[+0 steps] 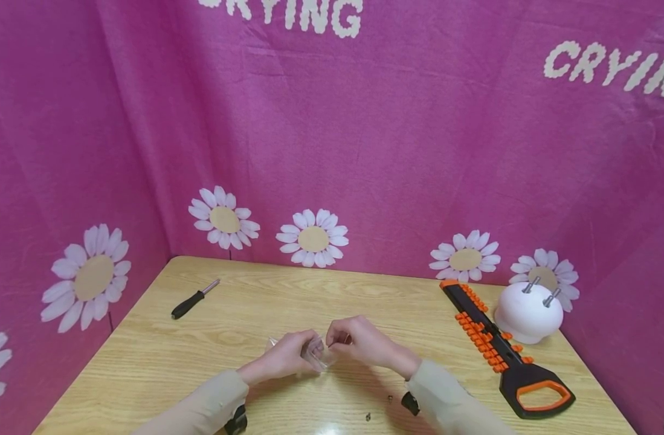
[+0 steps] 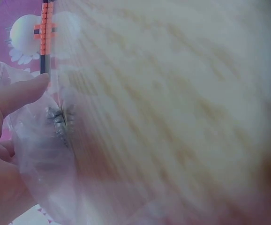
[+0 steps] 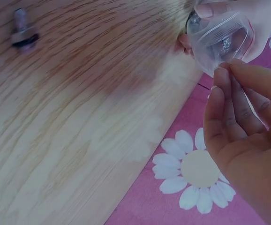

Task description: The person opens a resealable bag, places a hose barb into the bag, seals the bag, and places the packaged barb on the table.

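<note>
At the lower centre of the head view, the left hand (image 1: 286, 355) grips a clear plastic bag (image 1: 316, 355) containing small metal fasteners (image 2: 57, 121). The right hand (image 1: 360, 340), thumb and fingertips together, appears to pinch the bag's edge, overlap obscuring the contact. Pink cloth (image 1: 337, 133) reads "CRYING" at upper centre and, cut off, "CRYIN" at upper right.

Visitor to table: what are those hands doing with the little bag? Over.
Left hand gripping clear bag, small metal pieces inside. Right hand pinching at bag's edge. Nothing visibly in the way; two loose metal bits nearby.
</note>
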{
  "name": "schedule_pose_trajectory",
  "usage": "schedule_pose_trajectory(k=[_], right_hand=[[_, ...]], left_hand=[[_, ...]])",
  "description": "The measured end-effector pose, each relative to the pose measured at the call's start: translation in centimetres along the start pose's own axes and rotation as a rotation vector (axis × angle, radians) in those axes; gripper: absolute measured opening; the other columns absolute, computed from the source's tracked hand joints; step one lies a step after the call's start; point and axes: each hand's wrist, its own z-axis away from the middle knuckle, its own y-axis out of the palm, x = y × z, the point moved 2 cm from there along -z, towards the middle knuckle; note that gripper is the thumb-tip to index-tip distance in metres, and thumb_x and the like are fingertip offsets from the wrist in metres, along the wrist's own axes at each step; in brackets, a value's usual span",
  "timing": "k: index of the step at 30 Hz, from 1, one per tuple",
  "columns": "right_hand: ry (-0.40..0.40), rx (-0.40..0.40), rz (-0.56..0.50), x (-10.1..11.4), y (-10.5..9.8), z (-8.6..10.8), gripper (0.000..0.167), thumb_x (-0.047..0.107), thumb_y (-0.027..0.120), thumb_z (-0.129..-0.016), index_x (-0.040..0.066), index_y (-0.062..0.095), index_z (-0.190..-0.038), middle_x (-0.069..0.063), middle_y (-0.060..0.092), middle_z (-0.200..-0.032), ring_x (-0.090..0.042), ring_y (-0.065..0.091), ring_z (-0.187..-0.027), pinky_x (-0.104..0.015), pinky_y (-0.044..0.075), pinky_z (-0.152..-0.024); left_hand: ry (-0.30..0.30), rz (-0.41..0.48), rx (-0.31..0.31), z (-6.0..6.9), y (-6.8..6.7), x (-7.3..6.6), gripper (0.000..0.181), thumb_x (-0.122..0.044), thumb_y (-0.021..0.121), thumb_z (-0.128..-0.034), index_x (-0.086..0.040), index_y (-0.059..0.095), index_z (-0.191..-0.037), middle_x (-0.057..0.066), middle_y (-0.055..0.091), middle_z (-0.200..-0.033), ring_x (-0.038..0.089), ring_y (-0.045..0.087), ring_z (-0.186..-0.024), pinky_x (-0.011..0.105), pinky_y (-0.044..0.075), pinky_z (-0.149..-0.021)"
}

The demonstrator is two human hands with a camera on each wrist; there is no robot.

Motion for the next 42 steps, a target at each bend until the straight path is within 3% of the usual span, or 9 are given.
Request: schedule_pose_trajectory(k=[9, 17, 24, 32, 42], right_hand=[[0.020, -0.007, 0.002, -1.0, -0.6, 2.0, 0.004, 0.006, 0.068, -0.091, 0.003, 0.067, -0.089, -0.006, 0.073, -0.085, 0.002, 0.062, -0.076, -0.017, 0.054, -0.069], [0.105, 0.071, -0.044, -1.4, -1.2, 5.2, 0.005, 0.009, 0.071, -0.090, 0.004, 0.069, -0.091, -0.003, 0.073, -0.087, 0.005, 0.059, -0.078, -0.018, 0.053, -0.070], [0.107, 0.146, -0.075, -1.8, -1.9, 8.3, 0.003, 0.008, 0.069, -0.091, 0.010, 0.070, -0.092, -0.001, 0.073, -0.089, 0.006, 0.058, -0.078, -0.018, 0.053, -0.069], [0.024, 0.176, -0.094, -2.5, -2.2, 10.7, 0.010, 0.003, 0.070, -0.088, 0.011, 0.070, -0.095, -0.003, 0.074, -0.093, 0.003, 0.062, -0.081, -0.018, 0.055, -0.069], [-0.017, 0.168, -0.078, -3.0, -1.5, 11.2, 0.016, -0.001, 0.071, -0.085, 0.010, 0.071, -0.096, -0.003, 0.074, -0.092, 0.001, 0.063, -0.082, -0.018, 0.055, -0.069]], left_hand=[[-0.016, -0.011, 0.002, 0.0, 0.1, 0.0, 0.034, -0.006, 0.085, -0.0722, -0.006, 0.060, -0.095, 0.000, 0.065, -0.089, 0.003, 0.053, -0.077, 0.018, 0.046, -0.070], [-0.005, -0.044, -0.013, 0.1, 0.1, -0.1, 0.034, -0.006, 0.085, -0.0719, -0.004, 0.060, -0.095, 0.000, 0.062, -0.087, 0.006, 0.050, -0.078, 0.019, 0.045, -0.070], [-0.003, -0.047, -0.009, -0.1, 0.2, 0.1, 0.034, -0.006, 0.085, -0.0714, -0.004, 0.059, -0.093, 0.000, 0.063, -0.088, 0.006, 0.051, -0.079, 0.018, 0.045, -0.071], [0.000, -0.031, -0.005, -0.2, 0.2, 0.1, 0.034, -0.005, 0.085, -0.0714, -0.005, 0.057, -0.090, 0.001, 0.064, -0.088, 0.005, 0.051, -0.079, 0.018, 0.046, -0.072], [-0.021, -0.010, 0.004, 0.0, 0.2, -0.1, 0.034, -0.004, 0.085, -0.0724, -0.003, 0.058, -0.094, 0.001, 0.061, -0.087, 0.008, 0.051, -0.077, 0.018, 0.046, -0.069]])
